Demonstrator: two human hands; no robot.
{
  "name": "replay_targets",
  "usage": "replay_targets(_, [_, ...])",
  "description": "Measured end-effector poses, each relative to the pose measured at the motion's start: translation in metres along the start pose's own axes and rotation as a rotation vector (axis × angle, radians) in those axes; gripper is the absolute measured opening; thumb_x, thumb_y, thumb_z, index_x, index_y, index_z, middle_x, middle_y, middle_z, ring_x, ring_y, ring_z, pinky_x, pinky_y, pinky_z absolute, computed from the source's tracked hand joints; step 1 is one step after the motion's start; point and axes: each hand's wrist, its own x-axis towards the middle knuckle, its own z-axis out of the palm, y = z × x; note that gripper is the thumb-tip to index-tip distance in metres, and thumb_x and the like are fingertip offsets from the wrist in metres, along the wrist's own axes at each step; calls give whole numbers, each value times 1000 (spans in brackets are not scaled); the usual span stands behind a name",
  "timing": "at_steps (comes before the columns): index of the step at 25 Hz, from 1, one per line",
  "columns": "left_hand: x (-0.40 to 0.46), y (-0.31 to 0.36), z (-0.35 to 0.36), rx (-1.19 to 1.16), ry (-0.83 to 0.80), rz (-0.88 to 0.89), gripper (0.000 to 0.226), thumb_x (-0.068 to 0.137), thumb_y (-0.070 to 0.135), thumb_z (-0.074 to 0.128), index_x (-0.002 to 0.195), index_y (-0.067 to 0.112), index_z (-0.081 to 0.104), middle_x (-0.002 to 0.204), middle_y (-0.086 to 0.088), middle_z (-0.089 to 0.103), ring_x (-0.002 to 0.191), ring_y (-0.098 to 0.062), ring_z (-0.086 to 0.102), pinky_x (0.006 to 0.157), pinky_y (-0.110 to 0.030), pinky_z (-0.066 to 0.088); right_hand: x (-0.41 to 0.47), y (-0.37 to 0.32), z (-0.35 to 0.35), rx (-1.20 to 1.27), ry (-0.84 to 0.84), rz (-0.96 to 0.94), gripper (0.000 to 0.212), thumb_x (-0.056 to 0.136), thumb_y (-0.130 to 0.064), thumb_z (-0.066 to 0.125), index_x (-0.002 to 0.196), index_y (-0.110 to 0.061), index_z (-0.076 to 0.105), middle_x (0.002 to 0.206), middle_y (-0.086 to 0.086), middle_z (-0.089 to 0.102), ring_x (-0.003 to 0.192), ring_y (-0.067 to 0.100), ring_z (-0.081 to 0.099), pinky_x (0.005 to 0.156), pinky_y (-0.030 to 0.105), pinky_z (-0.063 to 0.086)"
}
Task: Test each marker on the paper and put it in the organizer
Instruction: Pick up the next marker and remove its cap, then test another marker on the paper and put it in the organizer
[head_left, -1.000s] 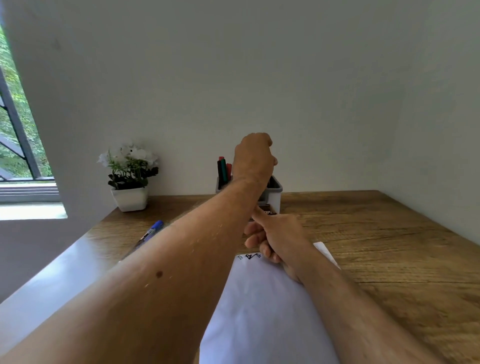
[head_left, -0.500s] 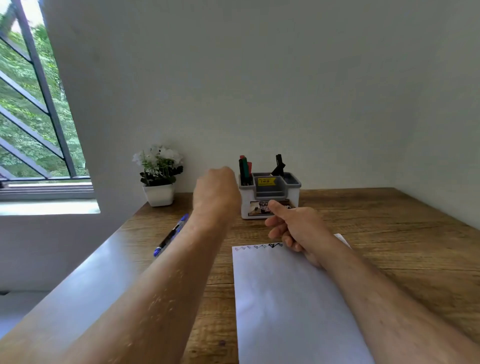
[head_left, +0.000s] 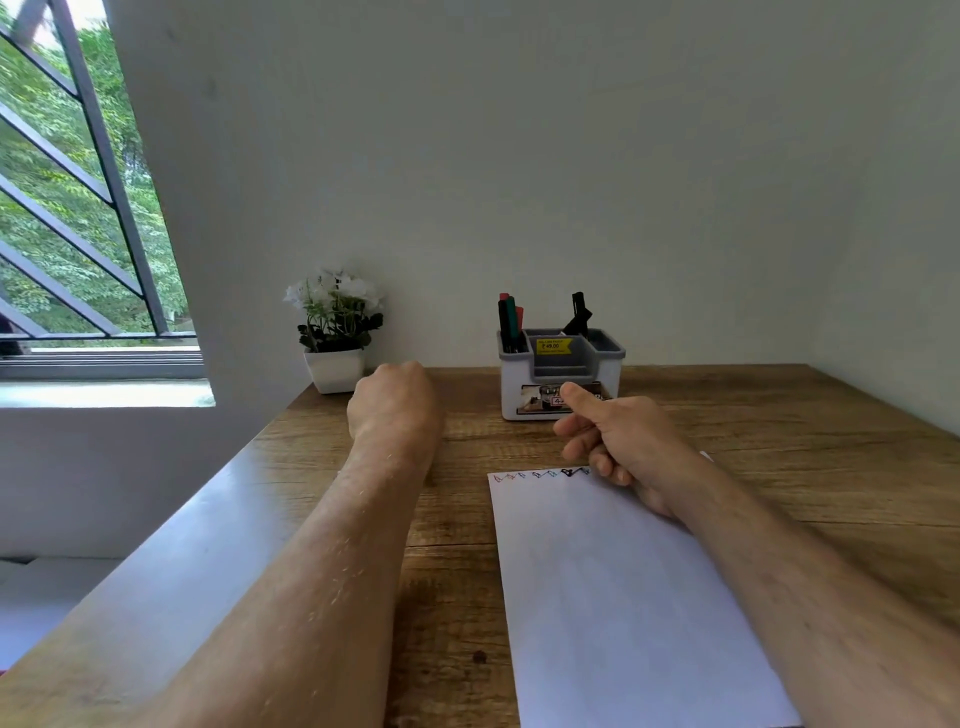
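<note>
White paper (head_left: 623, 597) lies on the wooden desk (head_left: 779, 441), a row of coloured test squiggles (head_left: 543, 474) along its far edge. Beyond it, near the desk's far edge, the organizer (head_left: 563, 376) holds several markers (head_left: 510, 319) upright in its left compartment and a black one (head_left: 577, 314) at the back, so most of the testing looks done. No loose marker is visible. The left hand (head_left: 395, 402) is a clenched fist; whether it hides anything cannot be told. The right hand (head_left: 618, 441) rests on the paper's far right corner, fingers loosely curled, holding nothing.

Wooden desk (head_left: 753, 415) against plain wall (head_left: 519, 156) (barred window (head_left: 67, 208) left)
</note>
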Motion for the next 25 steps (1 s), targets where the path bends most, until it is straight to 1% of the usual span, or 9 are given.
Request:
replay_targets(5, [2,1,2,-36,-13,8,23,85,2,67,108,4,67,107,-16,67,99,-35,64,66,-37,45,-1,0,0,-6,-4,-9,47,90,-50,62,86,-5,74,66,8,71,37,8,45,34,18,32])
replay_targets(10, [0,9,6,-52,-37,48,20,86,8,67,105,5,66,105,-15,67,96,-34,65,68,-35,45,0,0,0,-10,-8,-9,47,90,-51,62,86,-5,74,65,8,70,36,8,44,33,18,31])
replay_targets(13, [-1,16,8,-113,-66,22,14,87,10,64,101,7,64,91,-10,61,83,-28,59,68,-34,46,0,0,0,-8,-13,-11,47,90,-50,62,87,-5,74,66,9,70,37,8,44,33,18,31])
replay_targets(15, [0,21,9,-191,-62,4,14,84,15,68,96,9,65,87,-6,59,78,-23,57,69,-33,49,-1,0,0,-7,-14,-13,46,91,-50,62,87,-5,73,66,9,70,37,8,44,34,19,31])
replay_targets(17, [2,25,7,-378,-27,-23,14,80,20,73,91,12,70,88,-3,67,79,-20,63,72,-31,55,-1,-1,0,-10,-16,-16,45,91,-49,62,87,-5,73,66,9,70,38,9,44,35,19,31])
replay_targets(18, [2,27,5,-503,0,-28,10,79,22,73,88,17,73,87,-1,70,78,-18,66,72,-31,57,-2,-1,1,-13,-16,-18,45,91,-48,62,87,-6,73,66,8,70,38,9,44,35,19,31])
replay_targets(21, [-5,34,-1,-885,34,-20,8,82,21,72,87,27,73,84,7,70,76,-9,67,69,-26,57,-3,-1,1,-35,-14,-28,44,92,-49,60,87,-8,74,68,8,72,41,10,45,37,21,33])
replay_targets(23, [-12,41,-2,-1189,-34,-41,8,85,17,71,91,21,74,90,1,73,79,-12,71,72,-30,61,-4,-2,0,-24,-35,-39,45,93,-50,59,87,-9,75,71,8,73,42,10,47,38,22,33])
replay_targets(25, [-20,49,1,-1408,-136,-77,11,88,11,69,97,14,73,93,-8,73,80,-16,72,71,-30,62,-8,-3,0,36,-86,-62,47,92,-51,59,89,-7,75,74,9,73,43,11,47,36,21,33])
